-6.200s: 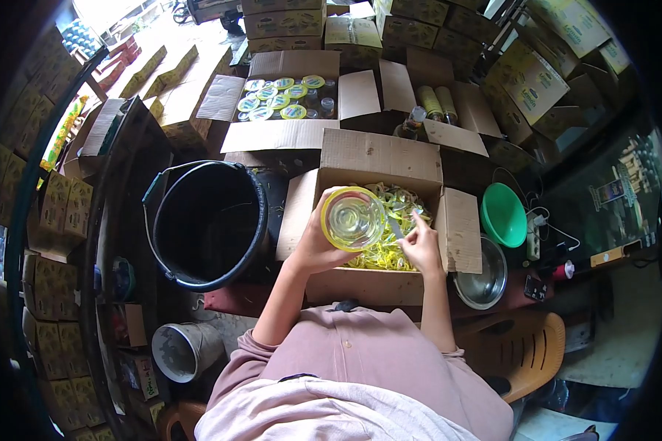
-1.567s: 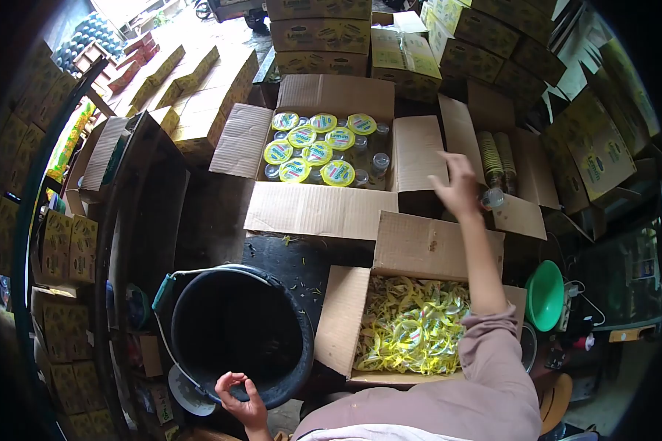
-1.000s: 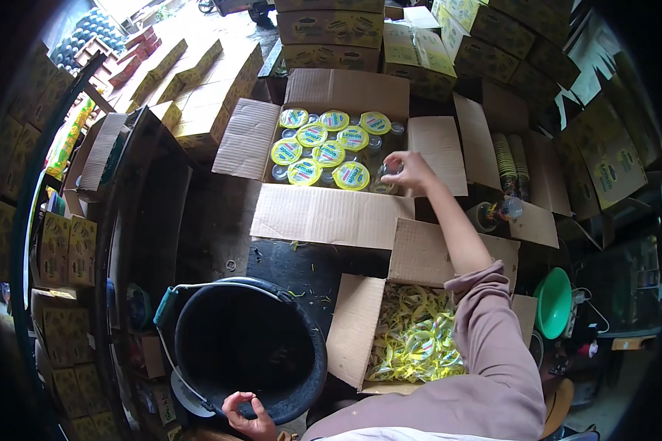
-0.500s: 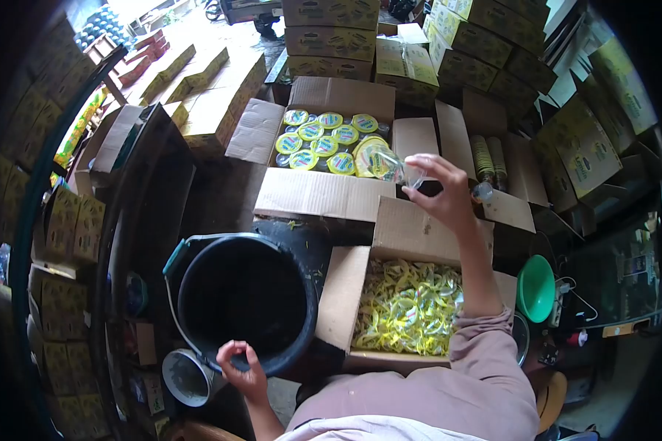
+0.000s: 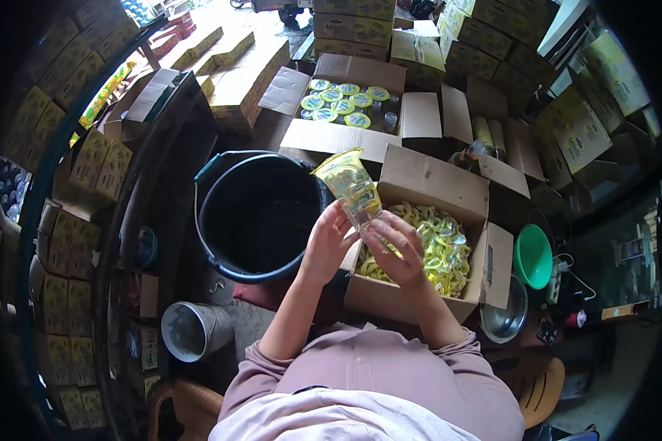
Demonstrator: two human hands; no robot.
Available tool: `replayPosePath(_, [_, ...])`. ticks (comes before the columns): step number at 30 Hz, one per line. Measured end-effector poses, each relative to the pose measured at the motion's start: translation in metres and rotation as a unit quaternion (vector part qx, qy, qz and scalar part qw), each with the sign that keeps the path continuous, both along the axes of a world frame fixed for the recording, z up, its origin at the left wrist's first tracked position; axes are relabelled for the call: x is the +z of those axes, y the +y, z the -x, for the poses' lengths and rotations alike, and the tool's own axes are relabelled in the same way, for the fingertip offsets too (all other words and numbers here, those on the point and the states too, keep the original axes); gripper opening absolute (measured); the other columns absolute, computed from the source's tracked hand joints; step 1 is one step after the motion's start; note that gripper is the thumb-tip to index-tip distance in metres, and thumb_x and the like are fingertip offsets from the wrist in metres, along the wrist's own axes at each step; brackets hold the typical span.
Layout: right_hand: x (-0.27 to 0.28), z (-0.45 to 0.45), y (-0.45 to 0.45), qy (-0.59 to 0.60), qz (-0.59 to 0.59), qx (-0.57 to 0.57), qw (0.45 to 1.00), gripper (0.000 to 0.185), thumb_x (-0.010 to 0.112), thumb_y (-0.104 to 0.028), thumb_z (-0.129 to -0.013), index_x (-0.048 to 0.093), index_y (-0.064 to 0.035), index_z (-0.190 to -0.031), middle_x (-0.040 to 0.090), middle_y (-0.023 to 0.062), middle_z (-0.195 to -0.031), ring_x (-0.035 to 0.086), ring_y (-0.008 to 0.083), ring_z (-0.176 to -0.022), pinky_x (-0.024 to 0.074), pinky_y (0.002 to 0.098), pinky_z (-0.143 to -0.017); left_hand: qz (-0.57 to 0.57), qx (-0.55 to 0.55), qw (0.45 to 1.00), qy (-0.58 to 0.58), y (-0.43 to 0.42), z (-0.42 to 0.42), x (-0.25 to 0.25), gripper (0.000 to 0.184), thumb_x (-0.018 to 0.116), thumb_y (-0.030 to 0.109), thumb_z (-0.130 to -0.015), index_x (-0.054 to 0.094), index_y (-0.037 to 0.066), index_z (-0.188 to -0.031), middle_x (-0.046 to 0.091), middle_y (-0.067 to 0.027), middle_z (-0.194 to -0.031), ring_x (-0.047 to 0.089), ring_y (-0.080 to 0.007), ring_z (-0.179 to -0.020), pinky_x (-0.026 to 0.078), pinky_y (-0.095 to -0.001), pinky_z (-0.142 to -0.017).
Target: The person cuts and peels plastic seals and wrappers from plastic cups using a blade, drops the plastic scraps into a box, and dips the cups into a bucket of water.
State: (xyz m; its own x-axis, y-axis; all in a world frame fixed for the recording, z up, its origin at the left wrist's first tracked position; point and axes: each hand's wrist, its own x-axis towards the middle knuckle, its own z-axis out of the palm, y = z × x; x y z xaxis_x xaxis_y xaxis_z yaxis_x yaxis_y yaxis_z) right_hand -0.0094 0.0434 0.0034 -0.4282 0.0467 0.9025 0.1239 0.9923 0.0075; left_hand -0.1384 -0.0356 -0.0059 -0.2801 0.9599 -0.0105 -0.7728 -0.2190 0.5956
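A clear plastic cup [image 5: 351,189] with yellow print and a yellow rim is held tilted in front of me, its wide end up and to the left. My left hand [image 5: 326,244] is closed at its lower left side, fingertips against the plastic. My right hand [image 5: 399,248] grips the narrow base from the right. Just beneath my right hand, an open cardboard box [image 5: 379,292] holds a heap of yellow strips [image 5: 449,257]. Left of the cup stands a large dark bucket [image 5: 212,253]. Farther off, another open carton [image 5: 331,137] contains several cups with yellow-edged lids [image 5: 343,106].
A grey pail [image 5: 217,328] stands at lower left. On the right are a green bowl [image 5: 533,256] and a clear round bowl [image 5: 504,312]. Stacked printed cartons [image 5: 353,31] rise at the back, and a dark shelf [image 5: 173,158] runs along the left.
My right hand has brought the cup back from the far carton toward me. My left hand has risen from the bucket's near rim to meet it. The view has shifted.
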Motion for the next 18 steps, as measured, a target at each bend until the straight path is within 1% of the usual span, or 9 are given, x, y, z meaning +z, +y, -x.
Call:
replayPosePath(3, [-0.013, -0.007, -0.026, 0.0, -0.009, -0.005, 1.0, 0.024, 0.069, -0.008, -0.067, 0.066, -0.0124, -0.09, 0.057, 0.001, -0.105, 0.056, 0.0231, -0.097, 0.0512, 0.032, -0.075, -0.015, 0.033, 0.999, 0.019, -0.007, -0.012, -0.001, 0.044, 0.043, 0.036, -0.09, 0.042, 0.005, -0.121, 0.051, -0.0099, -0.115, 0.051, -0.0193, -0.103, 0.04, -0.0366, -0.089])
replayPosePath(6, [-0.017, -0.021, -0.044, -0.066, 0.046, 0.015, 0.997, 0.023, 0.069, -0.009, -0.069, 0.066, -0.0126, -0.091, 0.057, 0.0009, -0.107, 0.055, 0.0221, -0.1, 0.0483, 0.0337, -0.08, 0.039, 0.079, 0.994, 0.066, -0.016, -0.022, -0.004, 0.041, 0.048, 0.031, -0.089, 0.043, 0.005, -0.119, 0.054, -0.0094, -0.111, 0.054, -0.0189, -0.097, 0.046, -0.0339, -0.081])
replayPosePath(7, [-0.019, -0.024, -0.052, -0.088, 0.061, 0.008, 0.994, 0.022, 0.068, -0.011, -0.071, 0.065, -0.012, -0.092, 0.058, 0.0018, -0.108, 0.053, 0.022, -0.103, 0.0452, 0.036, -0.084, 0.044, 0.08, 0.994, 0.054, -0.02, -0.023, -0.003, 0.039, 0.053, 0.025, -0.087, 0.043, 0.004, -0.119, 0.053, -0.0096, -0.111, 0.054, -0.0184, -0.097, 0.05, -0.0332, -0.076])
replayPosePath(10, [-0.027, -0.05, -0.061, -0.088, 0.027, -0.047, 0.995, 0.025, 0.068, -0.013, -0.072, 0.063, -0.0112, -0.097, 0.058, 0.0044, -0.106, 0.053, 0.024, -0.101, 0.0433, 0.0367, -0.086, 0.079, 0.098, 0.988, 0.086, -0.024, -0.022, -0.005, 0.039, 0.054, 0.022, -0.087, 0.042, 0.004, -0.119, 0.054, -0.0096, -0.11, 0.056, -0.0178, -0.093, 0.052, -0.0334, -0.072])
replayPosePath(11, [-0.032, -0.062, -0.058, 0.005, 0.25, 0.014, 0.968, 0.025, 0.066, -0.015, -0.074, 0.061, -0.01, -0.098, 0.056, 0.0082, -0.105, 0.052, 0.0256, -0.1, 0.041, 0.0386, -0.088, 0.05, 0.106, 0.988, 0.101, -0.026, -0.018, -0.008, 0.037, 0.057, 0.014, -0.084, 0.045, 0.003, -0.117, 0.054, -0.01, -0.108, 0.057, -0.0165, -0.089, 0.054, -0.0331, -0.07])
replayPosePath(13, [-0.045, -0.111, -0.033, -0.01, 0.146, -0.219, 0.965, 0.024, 0.063, -0.018, -0.076, 0.06, -0.0082, -0.098, 0.054, 0.0114, -0.105, 0.051, 0.027, -0.1, 0.0388, 0.0393, -0.089, 0.024, 0.151, 0.956, 0.249, -0.03, -0.012, -0.005, 0.036, 0.059, 0.008, -0.082, 0.047, 0.002, -0.115, 0.055, -0.0102, -0.107, 0.057, -0.0155, -0.088, 0.053, -0.0308, -0.069])
replayPosePath(14, [-0.052, -0.134, -0.027, -0.007, 0.217, -0.341, 0.915, 0.023, 0.059, -0.019, -0.079, 0.06, -0.0059, -0.098, 0.053, 0.0135, -0.106, 0.049, 0.028, -0.101, 0.0372, 0.0408, -0.089, 0.011, 0.173, 0.931, 0.32, -0.034, -0.01, -0.003, 0.035, 0.059, 0.006, -0.08, 0.048, 0.002, -0.114, 0.056, -0.0103, -0.106, 0.058, -0.015, -0.087, 0.053, -0.0296, -0.068])
replayPosePath(16, [-0.082, -0.191, -0.001, 0.063, 0.254, -0.479, 0.838, 0.023, 0.056, -0.023, -0.083, 0.061, -0.0056, -0.098, 0.054, 0.0126, -0.102, 0.05, 0.0298, -0.098, 0.0387, 0.0397, -0.086, 0.04, 0.208, 0.896, 0.391, -0.041, -0.009, 0.006, 0.03, 0.065, 0.003, -0.073, 0.056, -0.001, -0.102, 0.061, -0.0086, -0.094, 0.06, -0.0122, -0.08, 0.051, -0.0253, -0.068])
replayPosePath(18, [-0.121, -0.249, 0.016, 0.048, 0.271, -0.551, 0.788, 0.024, 0.057, -0.026, -0.083, 0.063, -0.0064, -0.095, 0.055, 0.0108, -0.099, 0.053, 0.0264, -0.093, 0.0411, 0.0378, -0.082, 0.049, 0.243, 0.85, 0.465, -0.046, -0.008, 0.008, 0.027, 0.069, 0.006, -0.069, 0.061, -0.001, -0.094, 0.065, -0.0056, -0.084, 0.062, -0.0108, -0.076, 0.049, -0.0233, -0.07])
